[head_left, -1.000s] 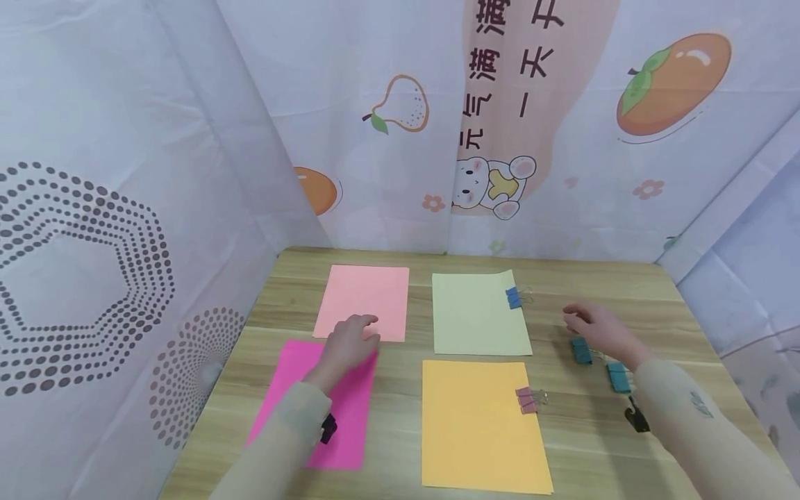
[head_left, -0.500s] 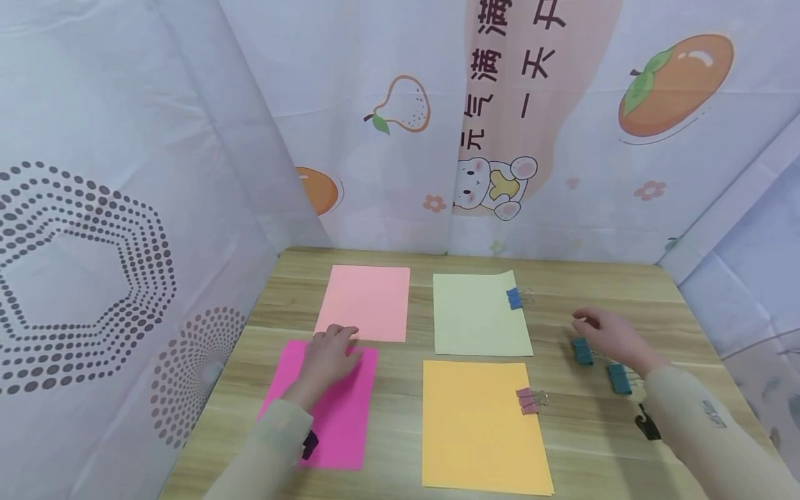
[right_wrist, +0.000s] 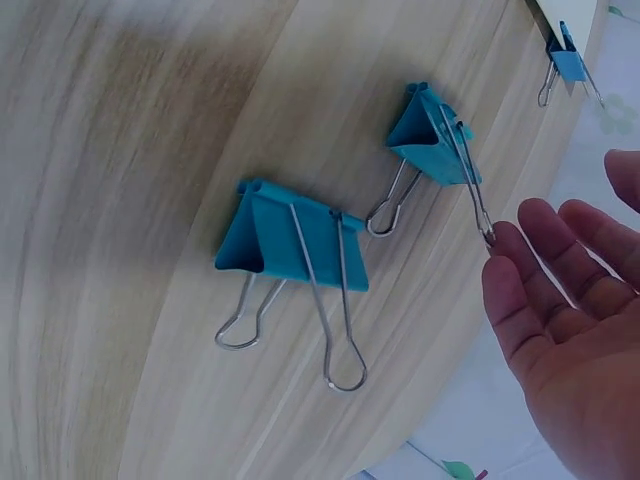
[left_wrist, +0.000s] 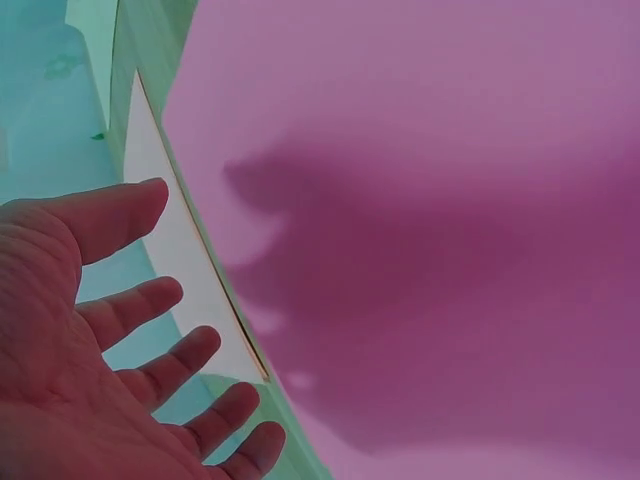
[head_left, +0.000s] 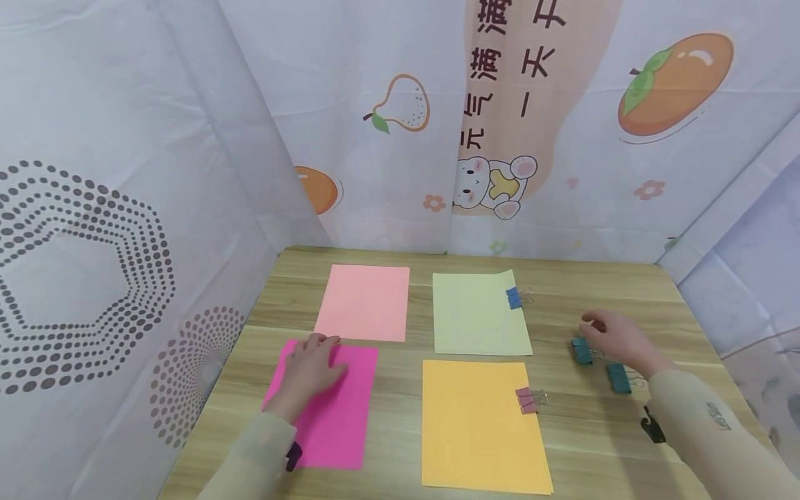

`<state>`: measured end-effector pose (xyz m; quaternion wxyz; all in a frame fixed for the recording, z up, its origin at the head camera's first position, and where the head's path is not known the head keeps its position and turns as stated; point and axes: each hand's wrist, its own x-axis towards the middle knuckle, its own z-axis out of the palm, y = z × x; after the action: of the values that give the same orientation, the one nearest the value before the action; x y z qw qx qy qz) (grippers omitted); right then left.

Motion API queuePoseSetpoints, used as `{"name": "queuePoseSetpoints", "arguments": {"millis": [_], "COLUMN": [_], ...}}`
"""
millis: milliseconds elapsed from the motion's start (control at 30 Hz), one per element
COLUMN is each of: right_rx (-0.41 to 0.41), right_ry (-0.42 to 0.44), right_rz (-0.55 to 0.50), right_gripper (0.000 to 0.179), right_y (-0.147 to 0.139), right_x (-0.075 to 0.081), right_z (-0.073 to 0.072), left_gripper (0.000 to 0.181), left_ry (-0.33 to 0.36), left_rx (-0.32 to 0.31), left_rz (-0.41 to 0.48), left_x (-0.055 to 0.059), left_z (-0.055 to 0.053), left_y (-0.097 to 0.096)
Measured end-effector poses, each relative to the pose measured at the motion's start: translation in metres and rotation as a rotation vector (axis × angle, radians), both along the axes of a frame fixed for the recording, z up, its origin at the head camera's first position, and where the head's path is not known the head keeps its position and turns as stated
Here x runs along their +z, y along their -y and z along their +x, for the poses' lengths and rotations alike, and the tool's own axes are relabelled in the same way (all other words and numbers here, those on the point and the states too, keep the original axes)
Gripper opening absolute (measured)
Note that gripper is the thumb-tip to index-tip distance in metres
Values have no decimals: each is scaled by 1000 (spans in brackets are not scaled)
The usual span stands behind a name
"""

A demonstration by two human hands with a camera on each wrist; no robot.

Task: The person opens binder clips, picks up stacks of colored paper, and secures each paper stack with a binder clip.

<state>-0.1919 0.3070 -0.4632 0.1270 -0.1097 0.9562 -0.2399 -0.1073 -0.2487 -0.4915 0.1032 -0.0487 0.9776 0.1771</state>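
Left hand [head_left: 309, 371] was drawn over magenta sheet [head_left: 344, 417]
All fingers [left_wrist: 190, 357] were loosely spread; no teal clip [head_left: 619, 378] was gripped by right hand [head_left: 621, 340].

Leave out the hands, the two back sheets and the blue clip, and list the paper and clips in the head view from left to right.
Magenta paper → orange paper → pink clip → first teal clip → second teal clip.
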Motion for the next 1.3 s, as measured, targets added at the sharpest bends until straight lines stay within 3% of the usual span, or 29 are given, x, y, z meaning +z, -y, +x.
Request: {"name": "queuePoseSetpoints", "arguments": {"millis": [400,667,1300], "right_rx": [0,-9,13], "right_ry": [-14,24,48], "right_rz": [30,71,129], "right_gripper": [49,54,44], "right_y": [-10,-15,-24], "right_x": [-7,-9,-20], "right_z": [0,2,2], "left_gripper": [77,82,84], "left_ry": [9,23,3], "left_rx": [-16,-31,-21], "left_rz": [-38,-61,-58], "left_x": [-13,-23,-27], "left_z": [13,17,20], "left_y": [13,17,17]}}
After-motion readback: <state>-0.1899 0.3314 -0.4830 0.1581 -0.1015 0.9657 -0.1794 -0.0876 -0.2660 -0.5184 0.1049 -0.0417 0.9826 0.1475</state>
